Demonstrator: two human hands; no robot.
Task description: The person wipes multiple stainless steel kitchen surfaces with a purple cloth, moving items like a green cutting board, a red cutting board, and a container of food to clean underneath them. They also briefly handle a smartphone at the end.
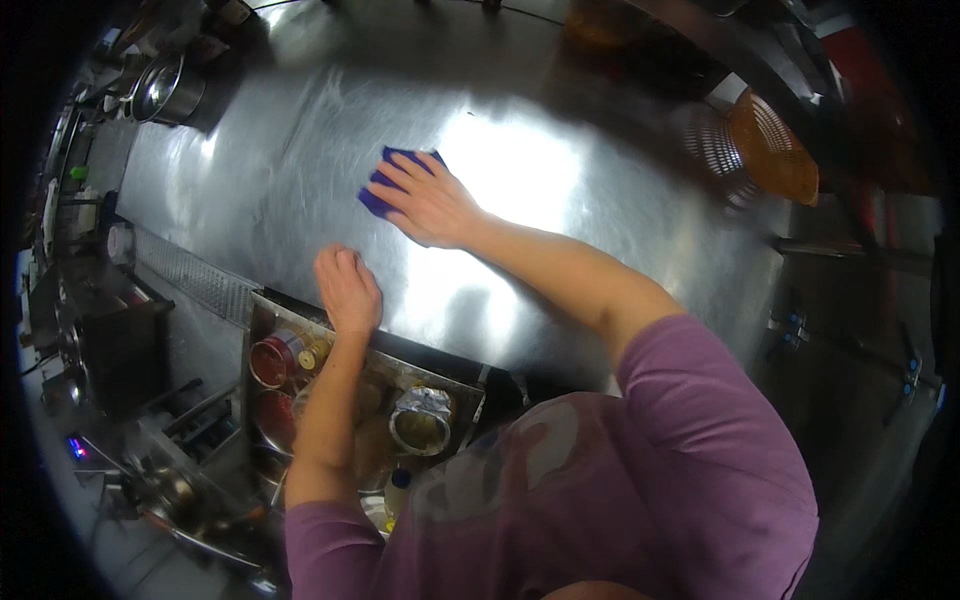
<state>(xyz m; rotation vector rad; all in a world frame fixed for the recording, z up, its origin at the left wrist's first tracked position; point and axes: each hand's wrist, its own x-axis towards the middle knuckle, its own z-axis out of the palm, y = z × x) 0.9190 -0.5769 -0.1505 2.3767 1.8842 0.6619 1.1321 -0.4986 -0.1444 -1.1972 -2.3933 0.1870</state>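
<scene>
My right hand lies flat with fingers spread on a dark blue cloth, pressing it against a shiny stainless steel worktop. Parts of the cloth show between and beyond the fingers. Nearer to me, my left hand rests at the worktop's front edge with its fingers curled in. Nothing shows in that hand, though its palm is hidden.
Below my left forearm stands an open metal drawer or bin with several jars, among them a foil-edged jar. A metal pot sits at the far left corner. Plastic baskets are at the right.
</scene>
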